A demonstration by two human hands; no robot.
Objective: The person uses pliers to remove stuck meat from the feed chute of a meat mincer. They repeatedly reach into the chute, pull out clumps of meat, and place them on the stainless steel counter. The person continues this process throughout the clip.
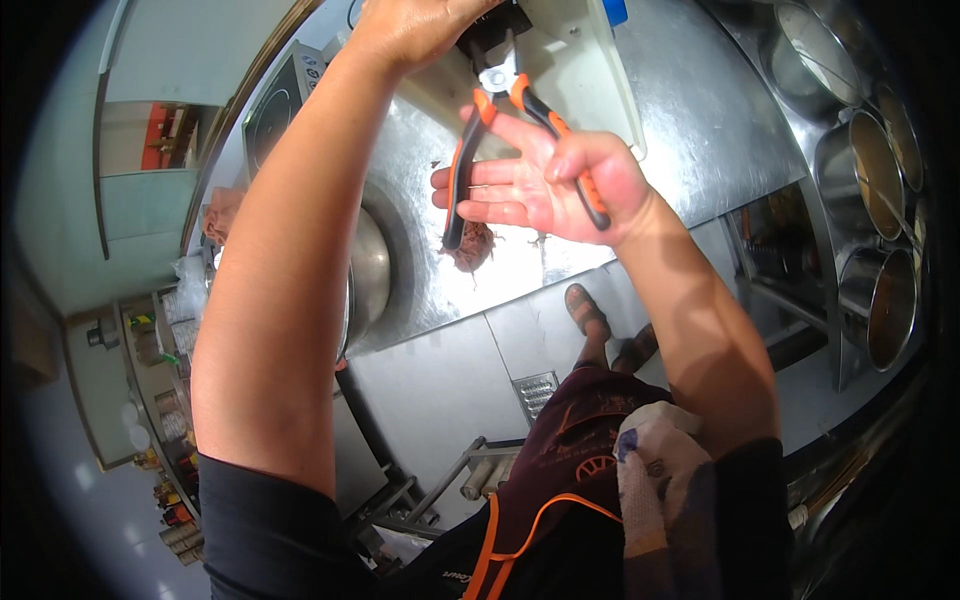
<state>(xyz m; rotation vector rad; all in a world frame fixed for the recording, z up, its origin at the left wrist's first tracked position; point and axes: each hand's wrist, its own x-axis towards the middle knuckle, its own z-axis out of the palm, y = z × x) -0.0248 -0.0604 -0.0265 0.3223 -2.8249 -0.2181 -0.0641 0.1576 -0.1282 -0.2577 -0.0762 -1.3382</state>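
Observation:
My right hand (570, 180) holds a pair of pliers (498, 78) with black-and-orange handles. The palm faces up, the thumb hooks over one handle, and the other handle lies across the spread fingers. The handles stand wide apart. At the top edge, the plier jaws reach a dark block-like object (499, 26) that I cannot identify. Beside it is my left hand (420, 30); its fingertips are cut off by the frame, so its hold is hidden. Both hands are over a steel table (697, 97), near a cream plastic tub (630, 90).
A reddish-brown lump of scraps (474, 249) lies on the table below the pliers. Left of it stands a round steel pot (369, 270), partly behind my left forearm. An induction cooker (277, 112) is farther left. Several steel pots (859, 172) line the right side.

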